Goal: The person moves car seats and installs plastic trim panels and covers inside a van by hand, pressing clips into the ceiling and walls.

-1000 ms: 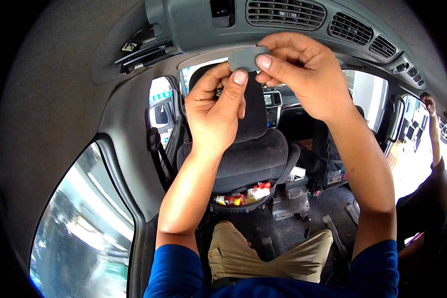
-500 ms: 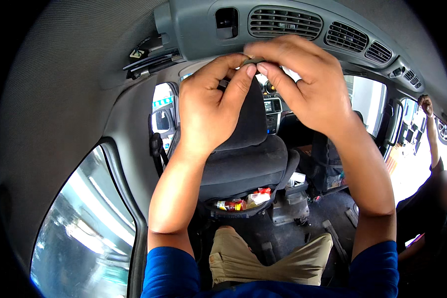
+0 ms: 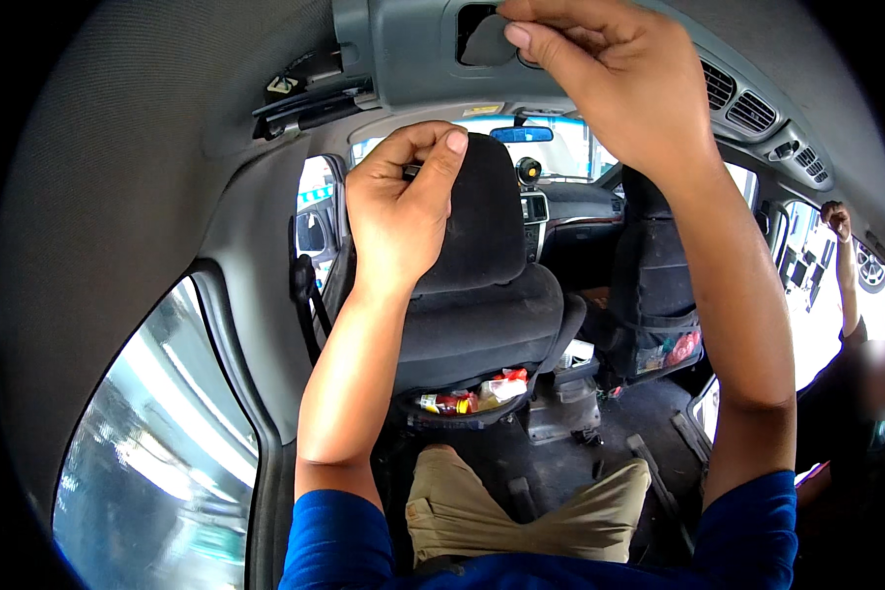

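Observation:
My right hand is raised to the grey overhead vent panel. Thumb and fingers pinch the edge of a thin, dark grey flat piece, which lies over part of a square opening in that panel. Whether the piece is seated in the opening or only held against it, I cannot tell. Lower and to the left, in front of the black headrest, my left hand is closed with thumb against curled fingers. What it holds, if anything, is hidden.
Left of the panel is a gap in the ceiling trim with a dark bracket. Front seats stand ahead; one has a back pocket holding packages. A side window is at left. Another person's raised arm shows outside at right.
My hands have parted. The right one moved up to the panel's opening with the flat grey piece; the left dropped slightly lower and left. The view has shifted a little.

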The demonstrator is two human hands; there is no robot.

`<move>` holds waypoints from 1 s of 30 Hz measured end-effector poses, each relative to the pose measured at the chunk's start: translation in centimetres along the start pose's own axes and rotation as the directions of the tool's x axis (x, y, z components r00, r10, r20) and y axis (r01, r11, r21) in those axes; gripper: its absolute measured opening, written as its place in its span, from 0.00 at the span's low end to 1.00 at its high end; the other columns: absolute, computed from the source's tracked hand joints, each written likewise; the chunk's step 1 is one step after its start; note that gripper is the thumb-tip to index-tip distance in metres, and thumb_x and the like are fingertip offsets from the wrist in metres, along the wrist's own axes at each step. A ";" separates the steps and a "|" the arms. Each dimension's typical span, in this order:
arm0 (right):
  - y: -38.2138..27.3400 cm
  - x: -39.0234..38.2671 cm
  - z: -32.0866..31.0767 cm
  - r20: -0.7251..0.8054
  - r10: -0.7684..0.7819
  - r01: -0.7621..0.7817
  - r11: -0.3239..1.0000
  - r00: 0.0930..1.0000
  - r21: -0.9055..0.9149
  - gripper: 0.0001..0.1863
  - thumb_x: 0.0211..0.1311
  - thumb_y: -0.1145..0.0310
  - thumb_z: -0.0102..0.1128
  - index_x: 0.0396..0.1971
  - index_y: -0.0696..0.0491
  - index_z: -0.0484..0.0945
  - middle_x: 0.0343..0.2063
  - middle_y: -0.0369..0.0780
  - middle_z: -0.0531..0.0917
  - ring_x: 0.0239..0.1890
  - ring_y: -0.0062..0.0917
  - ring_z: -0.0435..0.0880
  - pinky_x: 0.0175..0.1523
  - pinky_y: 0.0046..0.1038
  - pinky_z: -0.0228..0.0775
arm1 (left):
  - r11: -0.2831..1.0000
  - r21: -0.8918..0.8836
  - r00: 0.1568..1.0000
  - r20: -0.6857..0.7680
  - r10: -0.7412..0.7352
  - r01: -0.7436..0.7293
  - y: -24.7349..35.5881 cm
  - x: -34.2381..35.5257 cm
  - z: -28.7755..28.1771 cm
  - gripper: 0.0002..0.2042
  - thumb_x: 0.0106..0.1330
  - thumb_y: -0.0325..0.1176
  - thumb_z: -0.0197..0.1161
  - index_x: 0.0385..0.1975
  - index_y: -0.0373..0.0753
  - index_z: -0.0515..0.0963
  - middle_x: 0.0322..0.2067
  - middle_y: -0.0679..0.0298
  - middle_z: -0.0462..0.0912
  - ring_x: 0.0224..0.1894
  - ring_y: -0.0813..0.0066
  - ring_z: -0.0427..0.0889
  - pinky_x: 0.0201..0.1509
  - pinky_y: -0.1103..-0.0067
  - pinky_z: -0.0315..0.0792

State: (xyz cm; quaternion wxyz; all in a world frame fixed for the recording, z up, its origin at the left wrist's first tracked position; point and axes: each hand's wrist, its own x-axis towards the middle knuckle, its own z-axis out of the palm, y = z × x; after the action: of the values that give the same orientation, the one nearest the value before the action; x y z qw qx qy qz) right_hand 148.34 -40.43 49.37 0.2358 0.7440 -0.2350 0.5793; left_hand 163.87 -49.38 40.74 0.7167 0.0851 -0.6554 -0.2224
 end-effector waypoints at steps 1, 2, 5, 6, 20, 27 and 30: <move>-0.1 0.2 0.0 0.006 0.024 -0.024 1.000 1.000 -0.008 0.07 0.59 0.77 0.61 0.36 0.63 0.81 0.25 0.38 0.85 0.25 0.14 0.77 0.30 0.18 0.69 | 1.000 -0.005 1.000 0.005 -0.007 0.007 0.0 0.1 0.2 0.10 0.64 0.33 0.64 0.36 0.31 0.80 0.19 0.70 0.76 0.17 0.89 0.66 0.19 0.89 0.59; -0.2 0.3 0.0 0.012 0.048 -0.048 0.999 0.999 -0.016 0.07 0.59 0.78 0.61 0.36 0.64 0.81 0.26 0.38 0.85 0.24 0.14 0.77 0.30 0.18 0.69 | 1.000 -0.010 1.000 0.010 -0.013 0.014 0.0 0.1 0.3 0.10 0.65 0.33 0.63 0.36 0.31 0.80 0.19 0.69 0.75 0.16 0.88 0.66 0.19 0.88 0.59; 0.2 0.6 -0.1 0.083 0.081 -0.095 0.978 0.993 0.187 0.07 0.60 0.78 0.60 0.36 0.64 0.81 0.27 0.40 0.85 0.27 0.15 0.79 0.31 0.18 0.71 | 1.000 -0.017 0.999 0.031 0.007 -0.006 -0.1 0.5 0.4 0.10 0.65 0.34 0.63 0.36 0.31 0.81 0.18 0.70 0.74 0.16 0.88 0.66 0.19 0.88 0.58; 0.0 0.4 0.1 0.050 0.053 -0.060 0.990 0.997 0.131 0.07 0.60 0.78 0.60 0.36 0.65 0.81 0.27 0.41 0.85 0.28 0.15 0.79 0.31 0.18 0.71 | 1.000 -0.014 0.999 0.035 0.018 -0.018 -0.1 0.6 0.6 0.10 0.65 0.34 0.63 0.36 0.31 0.81 0.17 0.70 0.74 0.16 0.88 0.66 0.19 0.88 0.58; 3.2 -0.3 -1.3 0.175 -0.457 0.489 0.835 0.872 -0.252 0.07 0.56 0.75 0.64 0.35 0.54 0.84 0.34 0.40 0.85 0.38 0.27 0.85 0.42 0.25 0.77 | 0.988 -0.057 0.990 -0.021 0.143 -0.144 -0.7 2.0 1.9 0.09 0.62 0.34 0.66 0.35 0.34 0.81 0.19 0.71 0.78 0.23 0.90 0.70 0.26 0.88 0.63; 3.5 -0.7 -0.9 0.195 -0.477 0.513 0.826 0.857 -0.235 0.08 0.55 0.76 0.63 0.35 0.55 0.84 0.35 0.41 0.85 0.40 0.27 0.86 0.43 0.25 0.78 | 0.990 -0.056 0.992 -0.020 0.127 -0.128 -0.4 2.1 1.8 0.10 0.62 0.34 0.66 0.34 0.33 0.81 0.19 0.70 0.78 0.23 0.89 0.71 0.26 0.87 0.64; 3.2 -0.7 -1.0 0.195 -0.475 0.513 0.795 0.858 -0.324 0.08 0.56 0.74 0.64 0.37 0.54 0.84 0.35 0.41 0.85 0.39 0.26 0.85 0.42 0.24 0.77 | 0.990 -0.051 0.991 -0.019 0.134 -0.135 -0.3 2.3 1.9 0.11 0.62 0.35 0.66 0.34 0.32 0.81 0.20 0.69 0.79 0.24 0.88 0.72 0.27 0.87 0.65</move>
State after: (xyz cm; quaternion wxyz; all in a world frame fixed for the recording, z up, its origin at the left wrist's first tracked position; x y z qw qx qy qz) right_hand 145.43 -42.25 49.20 0.5003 0.7512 -0.1479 0.4043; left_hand 162.08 -50.29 42.91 0.7371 0.0236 -0.6482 -0.1898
